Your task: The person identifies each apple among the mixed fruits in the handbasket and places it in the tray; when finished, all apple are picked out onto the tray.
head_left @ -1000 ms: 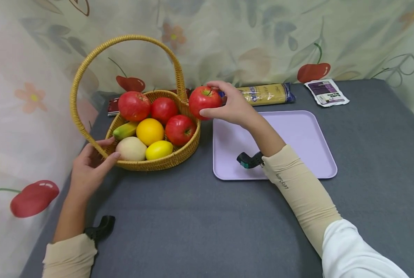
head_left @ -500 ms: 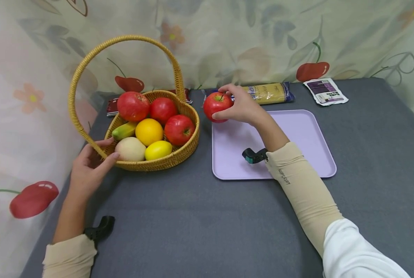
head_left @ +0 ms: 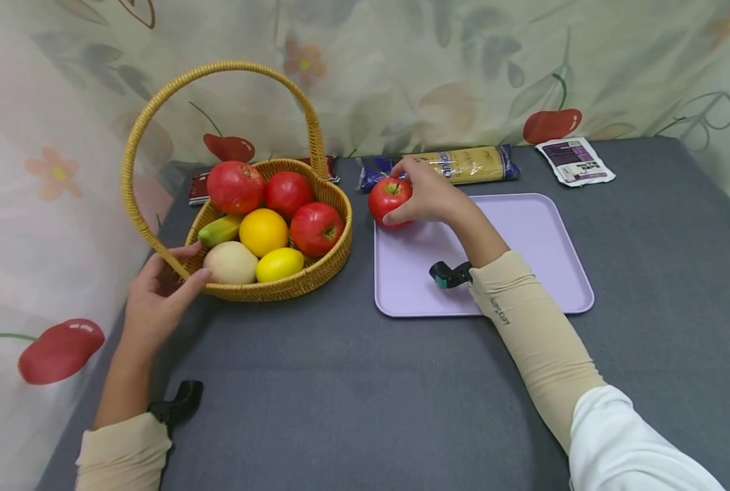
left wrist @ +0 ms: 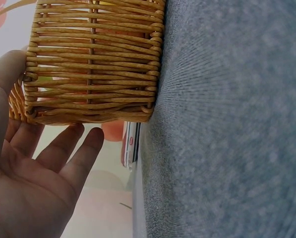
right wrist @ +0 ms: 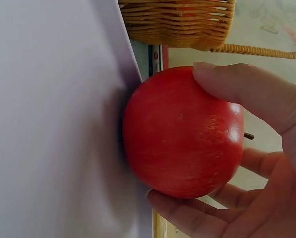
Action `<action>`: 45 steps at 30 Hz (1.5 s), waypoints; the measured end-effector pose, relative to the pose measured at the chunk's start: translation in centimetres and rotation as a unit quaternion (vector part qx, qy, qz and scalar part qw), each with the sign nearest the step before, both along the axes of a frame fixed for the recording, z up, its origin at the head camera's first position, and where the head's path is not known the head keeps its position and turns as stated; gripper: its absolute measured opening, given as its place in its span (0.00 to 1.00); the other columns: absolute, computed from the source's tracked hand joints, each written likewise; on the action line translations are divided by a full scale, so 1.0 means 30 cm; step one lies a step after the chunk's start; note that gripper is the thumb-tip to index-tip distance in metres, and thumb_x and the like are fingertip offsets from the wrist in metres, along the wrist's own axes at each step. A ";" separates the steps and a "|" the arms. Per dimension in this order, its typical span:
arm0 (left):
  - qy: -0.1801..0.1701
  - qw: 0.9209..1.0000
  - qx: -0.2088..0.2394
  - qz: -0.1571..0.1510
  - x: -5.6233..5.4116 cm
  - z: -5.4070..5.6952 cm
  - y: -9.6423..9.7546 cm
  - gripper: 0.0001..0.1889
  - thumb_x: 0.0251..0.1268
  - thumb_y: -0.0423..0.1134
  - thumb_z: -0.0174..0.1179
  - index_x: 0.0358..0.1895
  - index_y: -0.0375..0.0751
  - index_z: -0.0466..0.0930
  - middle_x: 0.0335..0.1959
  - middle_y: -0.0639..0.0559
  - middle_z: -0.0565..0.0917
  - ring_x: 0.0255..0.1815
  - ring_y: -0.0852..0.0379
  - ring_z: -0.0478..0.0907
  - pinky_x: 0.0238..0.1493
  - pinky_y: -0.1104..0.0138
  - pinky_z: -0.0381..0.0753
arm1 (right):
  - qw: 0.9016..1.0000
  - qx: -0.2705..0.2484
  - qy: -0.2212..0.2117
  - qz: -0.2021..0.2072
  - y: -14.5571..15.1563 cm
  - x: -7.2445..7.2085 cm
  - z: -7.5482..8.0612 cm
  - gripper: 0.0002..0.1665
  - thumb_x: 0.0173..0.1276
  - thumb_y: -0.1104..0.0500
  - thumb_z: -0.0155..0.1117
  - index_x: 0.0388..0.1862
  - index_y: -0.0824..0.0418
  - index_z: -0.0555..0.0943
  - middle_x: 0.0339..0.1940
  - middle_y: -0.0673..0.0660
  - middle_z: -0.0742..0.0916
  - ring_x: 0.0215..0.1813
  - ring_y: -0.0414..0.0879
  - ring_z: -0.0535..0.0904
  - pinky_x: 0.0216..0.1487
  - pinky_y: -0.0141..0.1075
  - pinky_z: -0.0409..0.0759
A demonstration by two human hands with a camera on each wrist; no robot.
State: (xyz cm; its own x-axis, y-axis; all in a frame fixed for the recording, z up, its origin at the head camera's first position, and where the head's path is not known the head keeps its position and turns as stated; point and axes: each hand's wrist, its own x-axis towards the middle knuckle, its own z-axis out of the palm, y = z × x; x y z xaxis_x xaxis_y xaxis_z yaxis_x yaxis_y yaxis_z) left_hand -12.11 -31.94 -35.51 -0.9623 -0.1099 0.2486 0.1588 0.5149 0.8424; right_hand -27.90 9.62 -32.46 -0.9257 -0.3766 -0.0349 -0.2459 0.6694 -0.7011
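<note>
My right hand [head_left: 429, 193] grips a red apple [head_left: 389, 199] at the far left corner of the lilac tray [head_left: 414, 293]. In the right wrist view the apple [right wrist: 182, 131] is right at the tray's surface, thumb on one side and fingers on the other. My left hand [head_left: 161, 290] holds the rim of the wicker basket [head_left: 279, 290] at its left end, thumb over the edge. Inside the basket are red fruits [head_left: 236, 187], an orange [head_left: 264, 232], a lemon [head_left: 280, 265], a pale round fruit [head_left: 231, 263] and a green-yellow fruit [head_left: 220, 231].
Behind the tray lies a long yellow and blue packet [head_left: 469, 166]. A white and purple sachet [head_left: 576, 162] is at the back right. Part of a dark red packet [head_left: 199, 189] shows behind the basket. The basket's tall handle [head_left: 232, 67] arches over the fruit. Patterned fabric hangs behind the table.
My right hand has carried the apple from beside the basket's right rim to the right and down onto the tray's far left corner. The left hand has stayed at the basket.
</note>
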 end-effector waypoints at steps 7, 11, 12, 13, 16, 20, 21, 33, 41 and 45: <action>0.018 1.000 0.007 -0.011 -0.001 -0.012 -0.005 0.23 0.67 0.33 0.66 0.64 0.35 0.74 0.63 0.47 0.79 0.54 0.58 0.78 0.52 0.79 0.76 | 0.999 0.010 -0.029 0.018 0.006 0.004 0.005 0.46 0.50 0.55 0.82 0.64 0.63 0.67 0.60 0.64 0.72 0.62 0.58 0.68 0.62 0.52 0.75; 0.015 1.000 0.005 -0.009 0.000 -0.014 -0.008 0.24 0.67 0.34 0.66 0.64 0.35 0.74 0.63 0.47 0.79 0.54 0.59 0.78 0.52 0.79 0.76 | 0.999 0.012 -0.040 0.025 0.011 0.003 0.004 0.46 0.52 0.55 0.82 0.65 0.62 0.67 0.60 0.64 0.72 0.61 0.58 0.69 0.62 0.52 0.75; 0.014 1.000 0.004 -0.008 0.000 -0.013 -0.008 0.24 0.68 0.34 0.66 0.65 0.35 0.74 0.63 0.47 0.79 0.54 0.59 0.78 0.52 0.79 0.76 | 0.999 0.011 -0.041 0.026 0.012 0.004 0.004 0.46 0.52 0.55 0.82 0.65 0.62 0.67 0.59 0.64 0.73 0.61 0.58 0.70 0.62 0.52 0.75; 0.013 1.000 0.003 -0.007 -0.001 -0.012 -0.008 0.24 0.68 0.34 0.66 0.65 0.35 0.74 0.64 0.47 0.79 0.54 0.59 0.78 0.52 0.79 0.76 | 0.999 0.011 -0.042 0.025 0.013 0.005 0.005 0.46 0.52 0.55 0.82 0.65 0.62 0.67 0.59 0.64 0.73 0.61 0.58 0.70 0.62 0.52 0.75; 0.007 1.000 0.000 -0.003 -0.001 -0.009 -0.006 0.24 0.68 0.36 0.66 0.65 0.36 0.74 0.64 0.47 0.79 0.54 0.58 0.77 0.51 0.80 0.76 | 0.999 0.010 -0.043 0.026 0.016 0.006 0.006 0.46 0.52 0.55 0.82 0.66 0.62 0.67 0.59 0.65 0.74 0.60 0.59 0.71 0.62 0.52 0.75; 0.001 1.000 -0.003 0.001 -0.003 -0.005 -0.006 0.24 0.68 0.37 0.66 0.65 0.37 0.74 0.64 0.47 0.78 0.55 0.59 0.77 0.52 0.80 0.75 | 0.999 0.014 -0.038 0.034 0.014 0.009 0.012 0.45 0.53 0.56 0.81 0.66 0.63 0.67 0.59 0.64 0.75 0.60 0.58 0.71 0.62 0.51 0.75; -0.001 1.000 -0.006 0.002 -0.004 -0.005 -0.006 0.24 0.68 0.37 0.66 0.65 0.37 0.74 0.65 0.48 0.78 0.56 0.59 0.76 0.52 0.80 0.75 | 0.999 0.018 -0.033 0.038 0.013 0.010 0.014 0.45 0.53 0.56 0.81 0.66 0.64 0.67 0.59 0.64 0.75 0.60 0.58 0.71 0.62 0.51 0.75; -0.004 1.000 -0.007 0.000 -0.004 0.000 -0.008 0.25 0.68 0.36 0.66 0.66 0.37 0.73 0.65 0.48 0.78 0.55 0.60 0.76 0.51 0.80 0.75 | 0.998 0.038 0.037 0.040 -0.041 0.051 0.075 0.34 0.64 0.53 0.71 0.66 0.65 0.74 0.66 0.63 0.77 0.65 0.57 0.70 0.66 0.50 0.71; 0.016 1.000 -0.002 -0.012 -0.002 0.000 -0.002 0.23 0.67 0.34 0.66 0.64 0.36 0.74 0.63 0.49 0.79 0.54 0.60 0.78 0.51 0.79 0.76 | 0.985 -0.007 0.163 0.057 -0.239 0.102 0.150 0.15 0.69 0.55 0.64 0.52 0.59 0.84 0.50 0.55 0.85 0.54 0.49 0.78 0.58 0.40 0.75; 0.018 1.000 -0.001 -0.013 0.005 -0.001 -0.003 0.23 0.67 0.34 0.66 0.64 0.36 0.74 0.63 0.48 0.79 0.54 0.60 0.78 0.52 0.79 0.76 | 0.970 0.077 0.202 0.109 -0.370 0.107 0.192 0.16 0.70 0.54 0.62 0.53 0.58 0.84 0.50 0.55 0.83 0.51 0.48 0.76 0.52 0.39 0.76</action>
State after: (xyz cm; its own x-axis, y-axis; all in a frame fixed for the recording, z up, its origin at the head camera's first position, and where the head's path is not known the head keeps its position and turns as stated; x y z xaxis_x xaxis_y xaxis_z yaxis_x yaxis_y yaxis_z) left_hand -11.97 -32.02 -35.52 -0.9554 -0.0840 0.2832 0.2027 0.5111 0.8353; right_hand -24.71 -1.48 -26.70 -0.7741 -0.5843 0.2438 -0.6279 0.6591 -0.4140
